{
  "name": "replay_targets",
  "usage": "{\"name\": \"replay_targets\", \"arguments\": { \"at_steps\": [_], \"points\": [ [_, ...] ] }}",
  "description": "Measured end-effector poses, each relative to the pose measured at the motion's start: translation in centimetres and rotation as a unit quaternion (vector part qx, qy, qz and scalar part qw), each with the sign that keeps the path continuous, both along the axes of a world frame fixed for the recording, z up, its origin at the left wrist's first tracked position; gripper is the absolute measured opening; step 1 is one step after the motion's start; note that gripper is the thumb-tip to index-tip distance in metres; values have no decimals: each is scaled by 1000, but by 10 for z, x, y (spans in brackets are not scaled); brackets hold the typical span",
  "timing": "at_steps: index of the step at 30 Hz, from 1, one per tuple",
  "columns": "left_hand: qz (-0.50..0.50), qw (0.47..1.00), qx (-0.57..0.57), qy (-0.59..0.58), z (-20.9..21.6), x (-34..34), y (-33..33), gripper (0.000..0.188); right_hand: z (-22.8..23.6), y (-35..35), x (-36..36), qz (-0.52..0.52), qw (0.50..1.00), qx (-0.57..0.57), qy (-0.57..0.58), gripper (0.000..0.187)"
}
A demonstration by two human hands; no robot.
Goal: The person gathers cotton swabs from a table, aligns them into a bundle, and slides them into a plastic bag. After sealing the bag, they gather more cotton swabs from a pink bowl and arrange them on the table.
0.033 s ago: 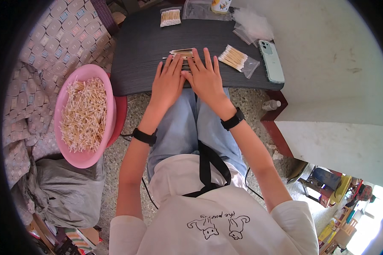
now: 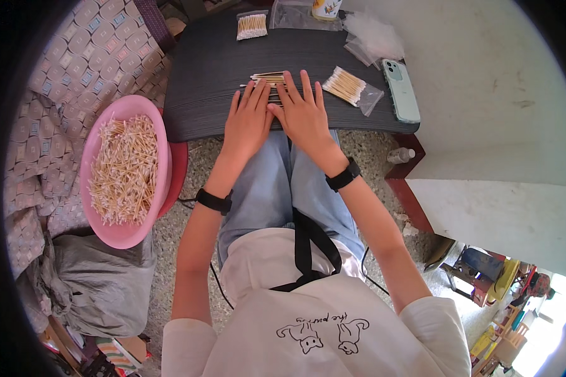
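On the dark table (image 2: 210,94), a small row of loose cotton swabs (image 2: 269,76) lies crosswise just beyond and partly under my fingers. My left hand (image 2: 248,123) rests flat over the swabs' left part, its fingers stretched out. My right hand (image 2: 304,119) lies flat beside it with the fingers spread, its fingertips at the right end of the row. The two thumbs meet or nearly meet. Neither hand grips anything, and the fingers hide part of the swabs. To the right lies a clear bag of cotton swabs (image 2: 346,86).
A pink basin (image 2: 162,207) full of loose swabs stands at the left on a red stool. Another swab bag (image 2: 252,26), clear plastic bags (image 2: 375,38) and a cup (image 2: 326,9) sit at the table's far side. A phone (image 2: 401,92) lies by the right wall.
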State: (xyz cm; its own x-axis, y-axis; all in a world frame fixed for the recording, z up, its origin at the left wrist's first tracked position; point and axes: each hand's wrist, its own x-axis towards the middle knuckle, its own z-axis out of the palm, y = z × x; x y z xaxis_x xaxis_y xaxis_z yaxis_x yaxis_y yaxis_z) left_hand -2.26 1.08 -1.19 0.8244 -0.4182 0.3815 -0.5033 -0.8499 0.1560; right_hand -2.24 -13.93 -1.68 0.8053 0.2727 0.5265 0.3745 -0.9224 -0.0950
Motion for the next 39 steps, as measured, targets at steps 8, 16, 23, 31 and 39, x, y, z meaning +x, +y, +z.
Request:
{"name": "replay_targets", "arguments": {
  "at_steps": [8,16,23,31,39],
  "points": [
    [-1,999,-34,-5,0,13,-1,46,0,2,12,-5,1000,0,30,51],
    [-6,1000,-23,19,-1,7,4,46,-2,-6,3,13,999,-2,29,48],
    [-9,989,-149,16,-1,18,3,54,1,-3,14,26,997,75,18,46],
    [43,994,-99,-1,-14,42,-6,58,-9,9,44,18,997,65,43,43],
    [2,920,-372,122,-6,50,0,50,4,5,49,113,938,314,95,34]
  ]
}}
